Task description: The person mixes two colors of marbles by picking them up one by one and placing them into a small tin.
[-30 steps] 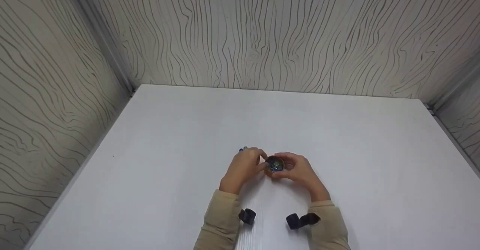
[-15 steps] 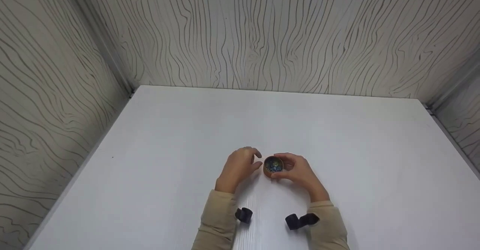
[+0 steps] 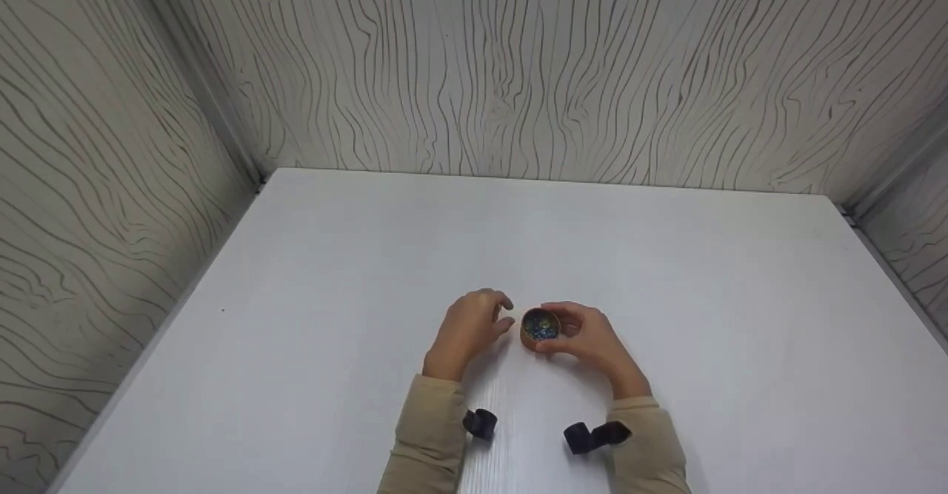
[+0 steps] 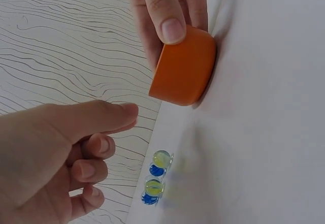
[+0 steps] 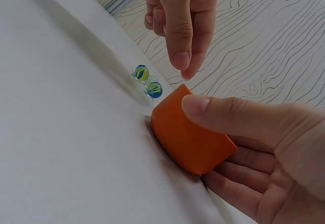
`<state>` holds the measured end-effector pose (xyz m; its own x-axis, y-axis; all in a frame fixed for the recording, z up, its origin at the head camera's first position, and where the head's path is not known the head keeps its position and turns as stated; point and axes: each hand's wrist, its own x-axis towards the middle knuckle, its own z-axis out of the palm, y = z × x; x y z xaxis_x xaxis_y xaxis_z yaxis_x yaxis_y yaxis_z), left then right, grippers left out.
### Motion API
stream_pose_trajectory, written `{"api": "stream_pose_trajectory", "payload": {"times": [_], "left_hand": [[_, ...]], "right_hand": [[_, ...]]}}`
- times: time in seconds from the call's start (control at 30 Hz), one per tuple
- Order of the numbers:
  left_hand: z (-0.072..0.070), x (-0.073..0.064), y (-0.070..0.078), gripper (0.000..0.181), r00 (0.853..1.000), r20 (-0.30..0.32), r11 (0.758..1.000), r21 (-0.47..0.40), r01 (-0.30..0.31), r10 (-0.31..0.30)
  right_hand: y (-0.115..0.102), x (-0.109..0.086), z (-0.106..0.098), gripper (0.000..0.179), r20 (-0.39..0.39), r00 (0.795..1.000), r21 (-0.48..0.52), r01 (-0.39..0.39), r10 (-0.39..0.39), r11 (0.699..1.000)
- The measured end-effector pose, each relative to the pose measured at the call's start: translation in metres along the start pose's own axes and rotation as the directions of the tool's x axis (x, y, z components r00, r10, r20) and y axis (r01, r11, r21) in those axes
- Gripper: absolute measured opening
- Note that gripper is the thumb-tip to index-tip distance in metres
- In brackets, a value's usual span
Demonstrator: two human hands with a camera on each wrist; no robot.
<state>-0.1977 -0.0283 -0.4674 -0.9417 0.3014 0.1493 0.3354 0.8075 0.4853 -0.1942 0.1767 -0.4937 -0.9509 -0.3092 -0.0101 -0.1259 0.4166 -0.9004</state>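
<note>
A small orange bowl (image 4: 187, 69) stands on the white table, several blue and yellow glass marbles (image 3: 541, 326) inside it. My right hand (image 3: 591, 337) grips its right side, thumb (image 5: 197, 105) on the near wall and fingers round the far side. To the left of the bowl, apart from it, hovers my left hand (image 3: 466, 327); its thumb and forefinger reach toward the rim with nothing seen between them, and the other fingers are loosely bent. Several loose marbles (image 4: 154, 187) lie on the table beside the left hand, which covers them in the head view.
White tabletop (image 3: 355, 257) surrounds both hands. Wood-grain panels (image 3: 503, 72) rise at the back and sides. Black wrist mounts (image 3: 481, 424) stick inward from both sleeves.
My left hand has drawn back leftward from the bowl's rim, where its fingertips were a second ago. Loose marbles visible behind it then are now covered. The right hand keeps its grip.
</note>
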Motion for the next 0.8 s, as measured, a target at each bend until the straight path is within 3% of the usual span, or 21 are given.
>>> {"api": "stream_pose_trajectory", "payload": {"times": [0.3,0.8], "left_hand": [[0.009,0.002,-0.009,0.021,0.999,-0.032,0.999,0.046,0.02,-0.018],[0.014,0.001,-0.014,0.025,0.993,-0.049,0.995,-0.002,0.104,-0.104]], "right_hand": [[0.001,0.0,0.001,0.065,-0.013,1.0,-0.01,-0.006,0.005,1.0],[0.001,0.001,0.001,0.068,-0.022,0.999,-0.009,-0.033,0.033,0.999]]}}
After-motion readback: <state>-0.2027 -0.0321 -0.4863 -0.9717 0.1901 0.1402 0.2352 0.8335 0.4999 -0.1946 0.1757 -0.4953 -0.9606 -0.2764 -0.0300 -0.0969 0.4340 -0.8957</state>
